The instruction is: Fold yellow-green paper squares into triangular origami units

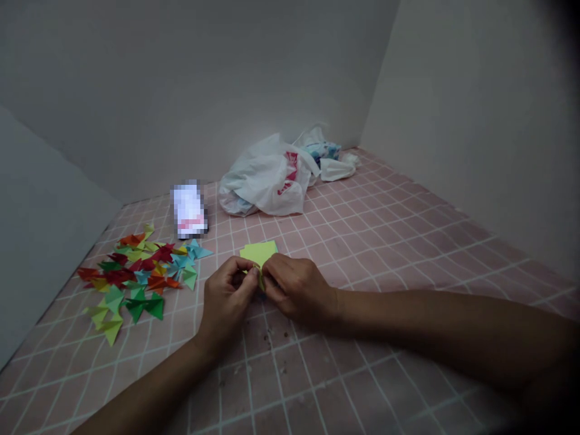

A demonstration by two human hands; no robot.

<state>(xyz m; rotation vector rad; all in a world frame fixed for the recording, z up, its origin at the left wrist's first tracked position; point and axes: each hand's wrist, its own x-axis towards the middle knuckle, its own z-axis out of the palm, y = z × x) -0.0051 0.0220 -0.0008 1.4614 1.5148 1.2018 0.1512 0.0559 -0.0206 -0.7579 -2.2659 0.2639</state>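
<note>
Fingertips together, both hands in tight: the left hand [229, 293] pinches a small yellow folded paper [260, 280] between thumb and finger, and the right hand [298, 287] closes on it from the other side, knuckles up, fingers curled. Much of the piece is hidden in there; I can't make out its shape from here. It sits right between the two hands, at the near edge of a little stack of yellow-green sheets [260, 250], a sliver of green peeping out at one corner. Whether the piece touches the stack, I can't tell.

Under it all, a pink cloth [408, 254] with a white grid, small dark marks [266, 338] dotting it just on the near side of the hands. Over to the person's left, what a spread! Pointed paper shapes [144, 306] in red, orange, yellow, green and light blue, heaped close, some overlapping. Just beyond them lies a phone [189, 208], its screen lit but blurred out. Farther back, a crumpled white plastic bag [267, 175] with red print, a blue-patterned bundle [322, 151] next to it, and behind those, the plain grey wall [203, 78].
</note>
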